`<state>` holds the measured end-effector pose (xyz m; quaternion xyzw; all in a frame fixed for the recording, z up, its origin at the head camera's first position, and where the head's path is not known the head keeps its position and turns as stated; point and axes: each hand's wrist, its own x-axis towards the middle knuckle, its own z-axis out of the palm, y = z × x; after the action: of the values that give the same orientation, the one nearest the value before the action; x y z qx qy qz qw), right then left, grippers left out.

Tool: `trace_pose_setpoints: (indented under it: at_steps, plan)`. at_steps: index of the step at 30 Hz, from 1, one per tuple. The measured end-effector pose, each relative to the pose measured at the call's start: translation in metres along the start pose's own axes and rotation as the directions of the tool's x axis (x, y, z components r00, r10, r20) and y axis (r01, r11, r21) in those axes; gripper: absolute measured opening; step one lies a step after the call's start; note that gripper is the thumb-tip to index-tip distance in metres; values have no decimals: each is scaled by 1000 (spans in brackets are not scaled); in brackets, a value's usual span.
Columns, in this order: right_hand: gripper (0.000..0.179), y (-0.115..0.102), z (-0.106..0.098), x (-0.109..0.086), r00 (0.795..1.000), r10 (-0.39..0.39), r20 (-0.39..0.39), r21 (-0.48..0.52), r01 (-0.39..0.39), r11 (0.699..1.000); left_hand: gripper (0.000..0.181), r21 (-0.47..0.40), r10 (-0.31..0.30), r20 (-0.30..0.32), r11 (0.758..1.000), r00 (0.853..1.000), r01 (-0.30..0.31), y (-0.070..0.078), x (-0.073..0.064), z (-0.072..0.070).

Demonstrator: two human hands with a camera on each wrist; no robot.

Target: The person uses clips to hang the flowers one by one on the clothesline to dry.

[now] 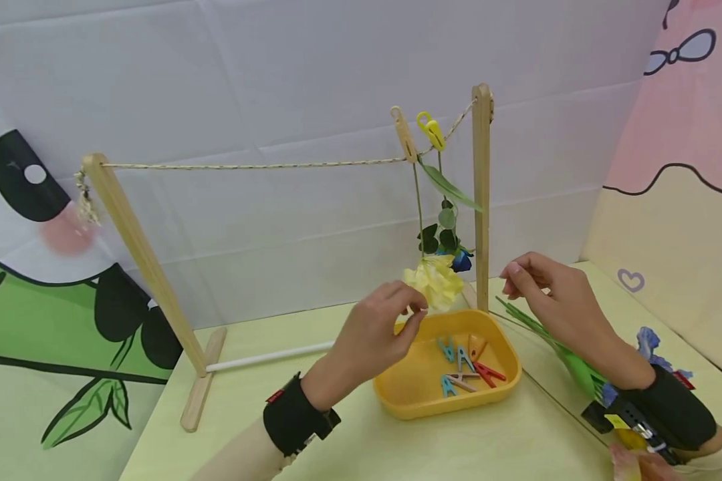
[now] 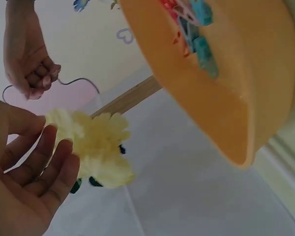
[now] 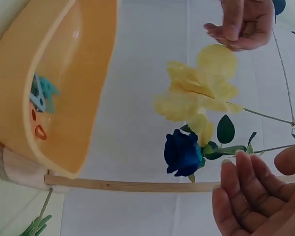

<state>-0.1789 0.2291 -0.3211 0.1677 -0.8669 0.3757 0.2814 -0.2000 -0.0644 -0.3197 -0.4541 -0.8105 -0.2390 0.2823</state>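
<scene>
A yellow artificial flower (image 1: 436, 280) hangs head down from a cord (image 1: 247, 164), with a wooden clothespin (image 1: 404, 133) at its stem. Beside it a blue artificial rose (image 3: 182, 152) hangs below a yellow clothespin (image 1: 431, 131). My left hand (image 1: 380, 327) is at the lower left of the yellow bloom, fingers loosely bent and thumb near the index fingertip; in the left wrist view its fingertips overlap the petals. My right hand (image 1: 562, 310) hovers right of the wooden post, fingers loosely curved with nothing between them.
An orange-yellow basket (image 1: 391, 394) with several clothespins (image 1: 462, 359) stands beneath the flowers. Wooden posts (image 1: 147, 267) hold the cord, and a white rod (image 1: 271, 356) runs low between them. More artificial flowers (image 1: 648, 342) with green stems lie at right, under my right forearm.
</scene>
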Motion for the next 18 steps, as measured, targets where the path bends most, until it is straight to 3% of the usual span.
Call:
trace_pose_setpoints:
  at_steps: [2,5,8,10,12,15,16,18]
  plan:
    - [20,5,-1,-6,1000,5,27,-46,-4,999,8,-6,-10,106,1000,994,11,-2,-9,15]
    - [25,17,0,-15,998,-8,62,-122,16,992,7,8,-35,257,999,966,34,-6,-19,36]
    - [29,33,3,-26,993,-2,115,-201,26,979,8,42,-43,390,999,920,29,-6,-24,52]
    - [27,43,5,-33,982,47,184,-237,-2,971,11,52,-44,478,998,877,22,-5,-22,62]
    - [22,54,7,-40,954,115,276,-256,-42,966,15,43,-37,561,999,827,15,-3,-17,71]
    - [13,67,9,-50,886,212,412,-282,-98,954,21,19,-37,648,999,760,33,0,-8,83]
    - [12,70,10,-53,862,237,448,-292,-110,950,23,10,-32,666,999,745,33,1,-5,87]
    - [11,76,13,-58,819,275,503,-309,-126,943,25,-10,-14,681,1000,732,29,2,-2,95]
